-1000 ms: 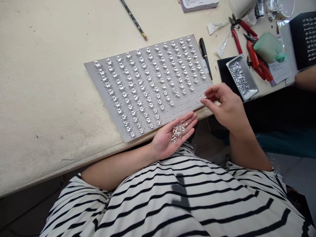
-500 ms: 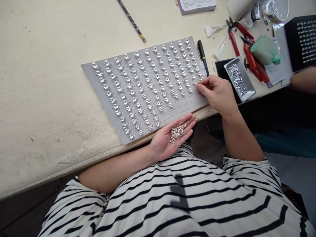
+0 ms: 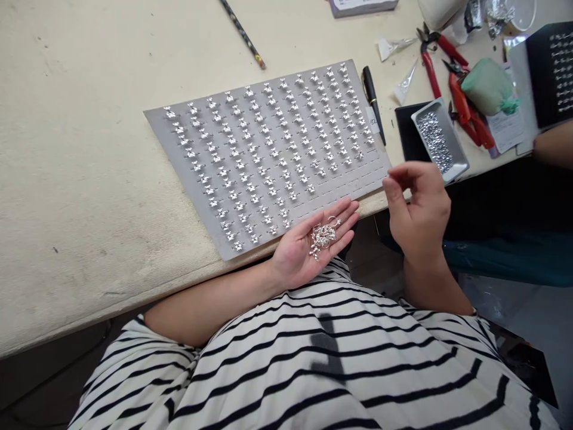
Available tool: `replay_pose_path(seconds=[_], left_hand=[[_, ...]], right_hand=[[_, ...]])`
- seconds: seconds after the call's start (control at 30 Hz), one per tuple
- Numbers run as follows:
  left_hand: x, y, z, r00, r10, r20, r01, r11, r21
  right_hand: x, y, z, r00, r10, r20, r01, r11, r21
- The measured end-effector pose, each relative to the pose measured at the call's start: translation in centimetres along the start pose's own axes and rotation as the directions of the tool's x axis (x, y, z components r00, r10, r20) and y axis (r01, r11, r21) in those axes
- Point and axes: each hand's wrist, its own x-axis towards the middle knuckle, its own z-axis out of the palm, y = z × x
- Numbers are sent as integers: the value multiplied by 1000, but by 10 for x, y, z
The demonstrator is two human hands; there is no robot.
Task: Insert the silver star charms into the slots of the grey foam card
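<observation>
We've got most of the slots on our grey card [image 3: 333, 200] filled with silver charms [image 3: 268, 137], though the bottom-right rows are still bare. Left hand [image 3: 293, 254] lies open, cradling a loose pile [image 3: 323, 236]. Right hand [image 3: 421, 206] has pulled back off the card, fingers pinched; can't tell if they've got anything.

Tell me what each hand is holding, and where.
The left hand cradles a tangle of silver jewellery pieces on its open palm. The fingertips of the right hand nearly meet; whether they hold anything cannot be told.
</observation>
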Motion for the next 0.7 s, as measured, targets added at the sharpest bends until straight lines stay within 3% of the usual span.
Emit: replay_pose_path(seconds=[0.17,0.43,0.57,0.7], left_hand=[[2,-2,2,1000,-6,7,6,1000,-11],[1,-3,3,998,-2,-70,1,1000,-23],[2,-4,1,997,-6,-72,4,1000,-17],[1,-4,1,999,-7,-48,9,999,53]], right_hand=[[-32,-9,-10,964,-191,186,173,979,109],[-27,-18,0,907,-301,293,257,950,178],[-24,-18,2,903,-273,332,224,958,180],[-11,-8,3,953,-88,290,42,986,162]])
